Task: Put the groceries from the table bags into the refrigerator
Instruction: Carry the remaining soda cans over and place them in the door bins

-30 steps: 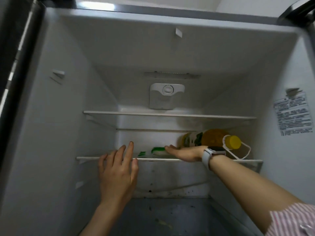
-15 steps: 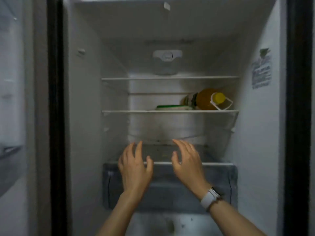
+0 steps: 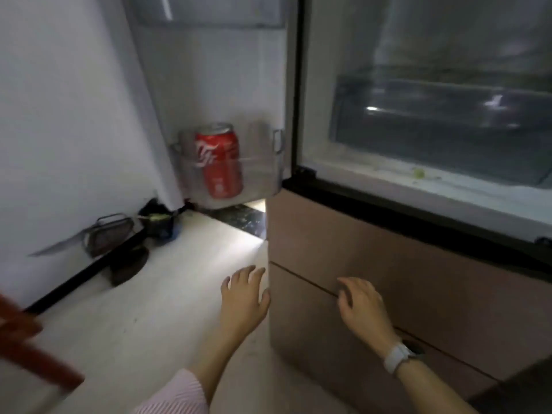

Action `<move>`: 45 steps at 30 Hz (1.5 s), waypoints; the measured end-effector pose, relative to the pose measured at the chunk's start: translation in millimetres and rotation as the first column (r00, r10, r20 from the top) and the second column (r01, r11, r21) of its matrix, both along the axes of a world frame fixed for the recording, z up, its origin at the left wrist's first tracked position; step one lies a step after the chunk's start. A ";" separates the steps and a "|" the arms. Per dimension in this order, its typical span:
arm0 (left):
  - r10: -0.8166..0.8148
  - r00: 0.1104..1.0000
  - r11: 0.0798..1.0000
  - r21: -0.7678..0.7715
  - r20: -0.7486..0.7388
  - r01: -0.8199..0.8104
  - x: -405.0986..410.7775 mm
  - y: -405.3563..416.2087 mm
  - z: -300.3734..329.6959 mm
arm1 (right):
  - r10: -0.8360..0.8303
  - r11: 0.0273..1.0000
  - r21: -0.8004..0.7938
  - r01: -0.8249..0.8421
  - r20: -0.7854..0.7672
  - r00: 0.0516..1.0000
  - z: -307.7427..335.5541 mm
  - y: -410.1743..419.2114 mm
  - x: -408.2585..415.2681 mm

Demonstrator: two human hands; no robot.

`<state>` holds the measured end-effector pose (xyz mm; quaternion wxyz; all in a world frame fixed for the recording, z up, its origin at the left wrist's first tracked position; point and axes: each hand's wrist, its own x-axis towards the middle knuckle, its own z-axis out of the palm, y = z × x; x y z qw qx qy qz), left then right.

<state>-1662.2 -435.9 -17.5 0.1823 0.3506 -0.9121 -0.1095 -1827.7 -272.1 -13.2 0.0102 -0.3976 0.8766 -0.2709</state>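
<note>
Both hands, left hand (image 3: pixel 243 297) and right hand (image 3: pixel 363 306), now lower, empty, fingers spread, before refrigerator (image 3: pixel 388 264) drawers.

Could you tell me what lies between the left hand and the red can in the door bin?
In the head view, only bare pale floor lies between the left hand and the can, plus the clear bin wall around the can.

A glossy red metal can (image 3: pixel 220 162) stands in a clear, smooth plastic door bin (image 3: pixel 263 162) of the open refrigerator (image 3: pixel 448 174), whose white interior lining looks like smooth plastic, beside a translucent plastic drawer (image 3: pixel 442 115). The lower drawer fronts (image 3: pixel 418 279) show a matt pinkish-brown finish. The pale floor (image 3: pixel 149 294) looks smooth with a faint sheen; the wall (image 3: pixel 59 115) is matt white. A sleeve (image 3: pixel 176 395) is striped pink cloth.
</note>
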 end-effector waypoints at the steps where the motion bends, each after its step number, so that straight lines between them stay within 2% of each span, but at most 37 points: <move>1: 0.055 0.998 0.998 0.039 0.030 -0.056 28.3 -3.9 -4.6 | 0.045 0.999 0.022 -0.045 0.012 0.999 -4.3 -9.4 18.2; 5: 0.258 0.966 0.963 0.070 0.029 -0.260 141.5 -18.2 -25.2 | 0.254 0.965 0.055 -0.256 0.048 0.966 -21.7 -59.8 105.0; 9: 0.465 0.883 0.875 0.120 0.058 -0.469 267.9 -37.4 -44.2 | 0.464 0.876 0.096 -0.472 0.096 0.881 -36.2 -131.7 214.1; 12: 0.610 0.791 0.781 0.133 0.046 -0.610 377.0 -53.4 -42.9 | 0.613 0.780 0.092 -0.619 0.088 0.785 -40.3 -191.7 320.6; 15: 0.737 0.676 0.667 0.141 0.022 -0.732 485.9 -67.7 -31.5 | 0.766 0.631 0.099 -0.769 0.075 0.638 -36.5 -248.5 436.2; 21: 0.887 0.462 0.453 0.165 0.017 -0.876 656.0 -95.0 -25.8 | 0.912 0.390 0.019 -0.921 0.133 0.389 -17.9 -313.3 615.3; 25: 0.925 0.380 0.377 0.169 -0.012 -0.911 720.7 -135.6 -24.5 | 0.937 0.308 0.039 -0.950 0.161 0.310 -14.4 -368.3 682.9; 29: 0.923 0.384 0.384 0.138 -0.033 -0.913 764.0 -196.6 -32.6 | 0.949 0.273 0.135 -0.952 0.126 0.290 -24.4 -441.8 730.8; 34: 0.914 0.400 0.403 0.032 -0.073 -0.915 815.6 -318.9 -39.4 | 0.947 0.278 0.140 -0.950 0.125 0.295 -38.0 -564.3 784.1; 39: 0.913 0.407 0.406 0.024 0.025 -0.913 866.6 -457.6 -19.7 | 0.946 0.297 0.150 -0.943 0.090 0.312 -29.1 -702.3 838.6; 42: 0.886 0.462 0.463 -0.063 0.028 -0.884 897.1 -521.3 -14.0 | 0.953 0.295 0.153 -0.943 0.015 0.301 -20.5 -771.3 868.2; 45: 0.873 0.481 0.487 -0.077 0.084 -0.870 924.4 -573.3 -16.4 | 0.956 0.291 0.116 -0.950 0.009 0.294 -21.4 -825.5 897.7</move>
